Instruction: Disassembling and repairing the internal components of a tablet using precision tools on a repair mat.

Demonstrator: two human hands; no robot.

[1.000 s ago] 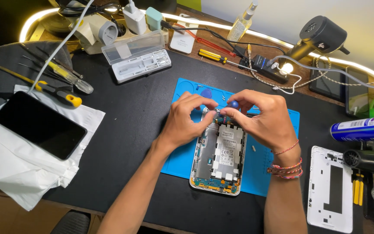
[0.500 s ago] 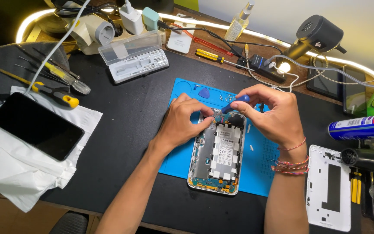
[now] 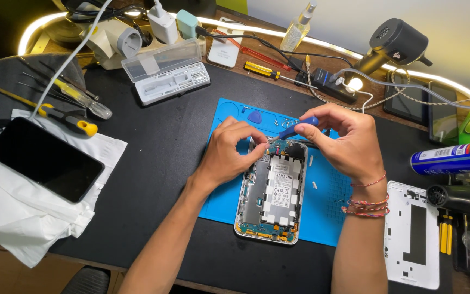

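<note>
An opened small tablet [image 3: 272,197] with its back off lies on a blue work mat [image 3: 328,207], showing the battery and circuit board. My left hand [image 3: 229,152] rests on the device's upper left corner, fingertips pinched at the top edge. My right hand [image 3: 348,142] holds a small blue-handled screwdriver [image 3: 296,128], its tip pointing down at the top of the board next to my left fingertips.
The white back cover [image 3: 412,235] lies at the right. A black screen panel [image 3: 42,159] rests on white wrapping at the left. Yellow-handled screwdrivers [image 3: 63,116], a clear bit case [image 3: 167,73], a heat gun [image 3: 393,46], a spray can [image 3: 452,158] and cables ring the dark desk.
My right hand has lifted off the device's top edge and now holds the blue screwdriver angled toward the board. My left hand stays at the upper left corner.
</note>
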